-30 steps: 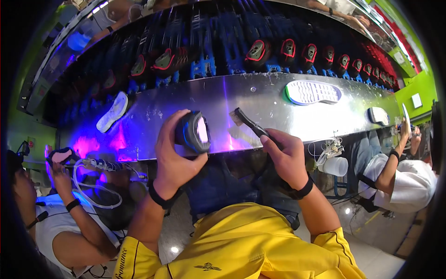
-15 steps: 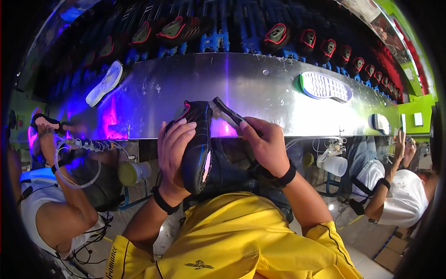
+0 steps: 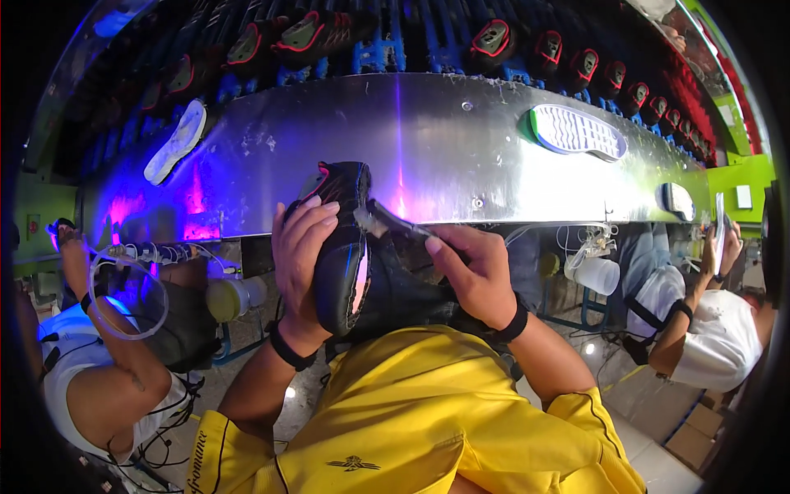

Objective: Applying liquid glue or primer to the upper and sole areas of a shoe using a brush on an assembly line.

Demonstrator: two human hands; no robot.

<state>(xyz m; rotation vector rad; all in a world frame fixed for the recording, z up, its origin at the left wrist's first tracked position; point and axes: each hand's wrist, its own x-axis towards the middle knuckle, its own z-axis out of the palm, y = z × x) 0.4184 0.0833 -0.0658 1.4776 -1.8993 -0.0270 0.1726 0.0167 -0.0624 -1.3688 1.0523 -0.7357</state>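
Note:
A black shoe upper [image 3: 347, 255] with red trim is tilted in front of me, its pinkish underside edge facing right. My left hand [image 3: 306, 247] is closed around its left side, fingers spread over the top. A dark-handled brush [image 3: 397, 221] is gripped in my right hand [image 3: 476, 270], between thumb and fingers. Its pale bristles [image 3: 369, 222] meet the shoe's right side, near the blue line along the edge. The palm side of my left hand is hidden behind the shoe.
Ahead runs a metal bench [image 3: 313, 123]. Loose soles lie on it: a white one [image 3: 176, 144] at left, a ridged one [image 3: 579, 132] and a smaller one [image 3: 677, 201] at right. Behind is a blue rack [image 3: 379, 54] with several shoe uppers. White containers [image 3: 594, 273] hang below. Co-workers sit on both sides.
The brush has come down and left, from beyond the shoe's far right edge onto its side. My right hand has lowered slightly. The left hand still holds the shoe.

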